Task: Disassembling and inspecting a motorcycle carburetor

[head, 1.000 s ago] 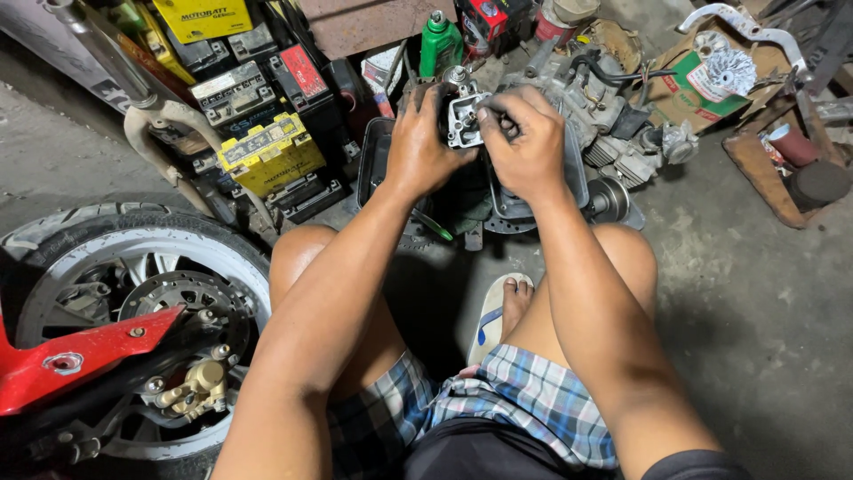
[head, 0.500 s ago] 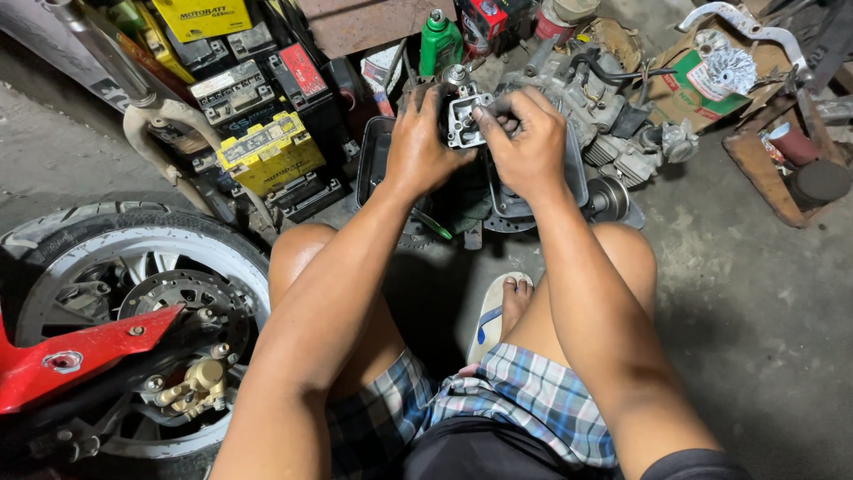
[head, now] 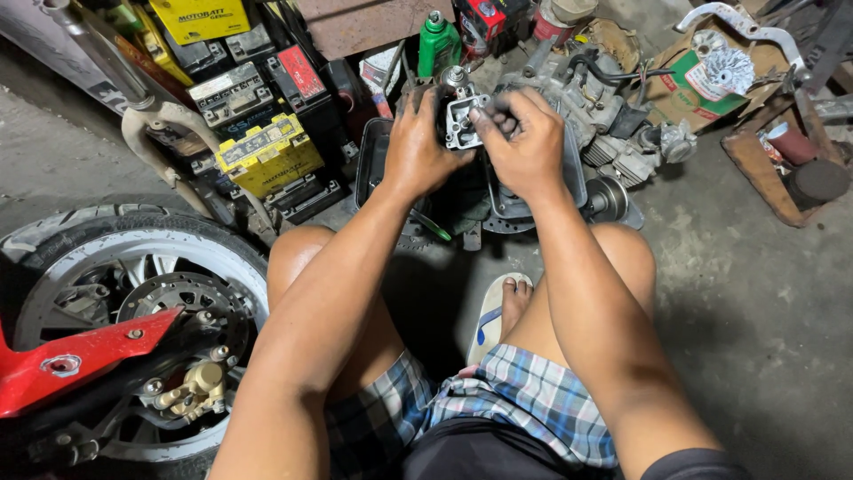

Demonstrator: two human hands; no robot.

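from the head camera, looking down past bare knees and plaid shorts, both hands meet over a small grey cast-metal part (head: pixel 464 120), squarish with a recessed face and holes near its corners, held up just in front of a black tray (head: pixel 371 164) and a dirty engine block (head: pixel 586 98). the left hand (head: pixel 418 147) wraps its fingers around the part's left edge and back, closed firmly on it; the right hand (head: pixel 524 142) closes on the right side, its fingertips (head: pixel 484 116) pinched at the part's face, though what they pinch is too small to tell. the part looks rigid and fairly light for its bulk, probably oily and so slippery, with thin machined edges that would not take a drop on concrete kindly; the solid outer walls seem the safest place to hold it, not the recessed face. to the left a stack of boxy batteries lies on the floor: a yellow battery (head: pixel 267 156) with a dark label strip, a black battery (head: pixel 227 93) with a pale top, one with a red label (head: pixel 302 73). behind the hands stands a green plastic bottle (head: pixel 438 44) with a grey cap. at upper right an open cardboard box (head: pixel 689 84) with green and red print holds a finned metal piece. lower left, a wheel (head: pixel 133 293) with a brake disc and a red fairing (head: pixel 71 360).
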